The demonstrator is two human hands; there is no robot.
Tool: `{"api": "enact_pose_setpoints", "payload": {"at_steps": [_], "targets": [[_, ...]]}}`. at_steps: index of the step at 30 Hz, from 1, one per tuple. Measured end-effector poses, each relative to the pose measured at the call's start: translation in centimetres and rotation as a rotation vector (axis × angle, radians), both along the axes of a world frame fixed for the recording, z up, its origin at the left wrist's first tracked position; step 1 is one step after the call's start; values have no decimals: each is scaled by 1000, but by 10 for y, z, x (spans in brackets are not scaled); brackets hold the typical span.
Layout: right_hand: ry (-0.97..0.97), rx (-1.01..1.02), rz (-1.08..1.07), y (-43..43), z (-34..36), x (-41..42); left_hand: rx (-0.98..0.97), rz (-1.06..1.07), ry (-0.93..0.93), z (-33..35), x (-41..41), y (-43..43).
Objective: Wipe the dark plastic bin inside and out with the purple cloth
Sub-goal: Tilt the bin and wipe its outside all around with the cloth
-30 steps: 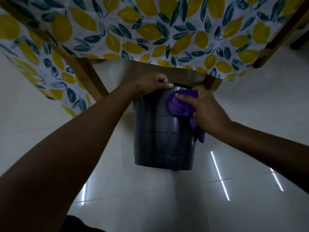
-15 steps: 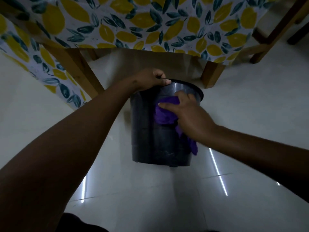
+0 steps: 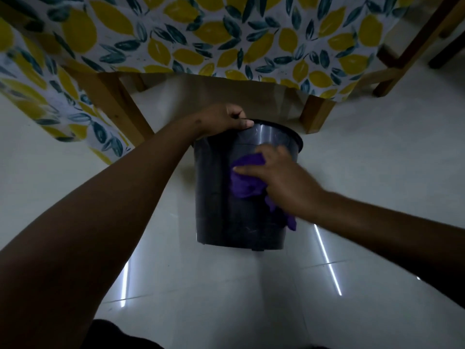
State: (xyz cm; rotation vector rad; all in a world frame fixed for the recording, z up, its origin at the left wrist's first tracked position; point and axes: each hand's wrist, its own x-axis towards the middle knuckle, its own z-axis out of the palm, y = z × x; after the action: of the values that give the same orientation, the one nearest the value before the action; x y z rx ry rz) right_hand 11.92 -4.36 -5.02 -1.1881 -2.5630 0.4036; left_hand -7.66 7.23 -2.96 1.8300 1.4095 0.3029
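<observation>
Just the one head cam here, wide-angle, looking forward and steeply down at the floor [image 3: 226, 285]. It's close in, and the bin [image 3: 216, 197] sits near dead centre. The left hand [image 3: 224, 119] reaches in from 8 o'clock and the right hand [image 3: 281, 182] from 4. The tablecloth [image 3: 226, 34] fills 12 o'clock.

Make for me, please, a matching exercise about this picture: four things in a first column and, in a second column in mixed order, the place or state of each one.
Column A
1. left hand
2. right hand
3. purple cloth
4. tablecloth

Column B
a. lies between a palm and the outer wall of the dark bin
b. holds the rim of the bin
c. printed with yellow lemons and dark leaves
d. presses with straight fingers against the side of the bin

Pairs: 1-b, 2-d, 3-a, 4-c
</observation>
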Motion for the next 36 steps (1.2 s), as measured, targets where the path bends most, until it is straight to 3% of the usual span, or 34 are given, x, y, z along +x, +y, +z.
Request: {"api": "enact_pose_setpoints", "payload": {"at_steps": [8, 12, 16, 23, 27, 32, 36], "targets": [[41, -47, -116, -10, -27, 42, -56, 49, -40, -2, -11, -3], [-82, 104, 70, -31, -9, 2, -58, 38, -11, 0, -7, -2], [-165, 109, 177, -50, -9, -23, -84, 29, -20, 2, -12, -2], [-53, 35, 239, -27, -23, 31, -79, 79, -36, -5, -35, -5], [-26, 50, 184, -32, -26, 37, -97, 74, -55, -5, -34, -6], [-127, 106, 217, -33, -9, -4, -69, 44, -12, -4, -20, -1], [-40, 76, 6, 6, 4, -2, -70, 36, -33, -1, -14, -2]]}}
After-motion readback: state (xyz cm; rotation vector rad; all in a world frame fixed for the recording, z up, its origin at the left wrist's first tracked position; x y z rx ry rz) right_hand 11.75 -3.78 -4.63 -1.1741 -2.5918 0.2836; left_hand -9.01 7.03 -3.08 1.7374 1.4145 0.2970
